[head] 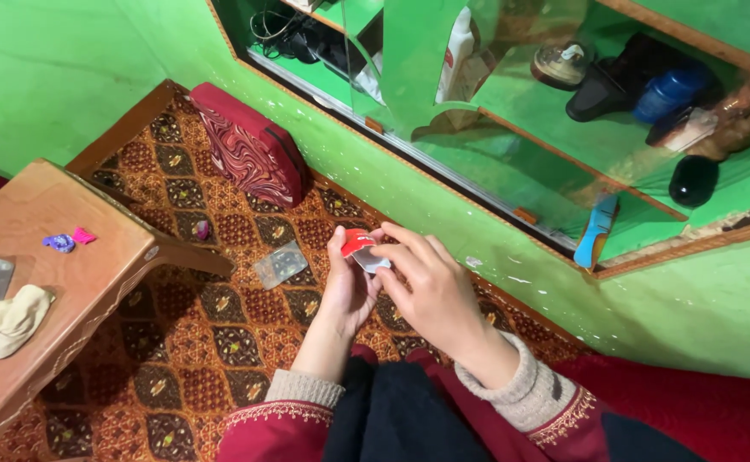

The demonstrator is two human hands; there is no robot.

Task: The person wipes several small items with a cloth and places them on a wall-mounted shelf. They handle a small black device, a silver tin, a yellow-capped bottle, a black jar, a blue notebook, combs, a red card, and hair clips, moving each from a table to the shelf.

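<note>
Soft, even indoor light is filling your view.
Glare is streaking across the glass cabinet door [443,103], blurring what is behind it; your hands are casting only faint shadows on the carpet [187,342], and the edges are bending slightly.

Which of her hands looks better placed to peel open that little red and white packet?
Probably the right hand: its fingertips pinch the edge of the small red and white packet from above, while the left hand cradles it from beneath, steadying it.
</note>
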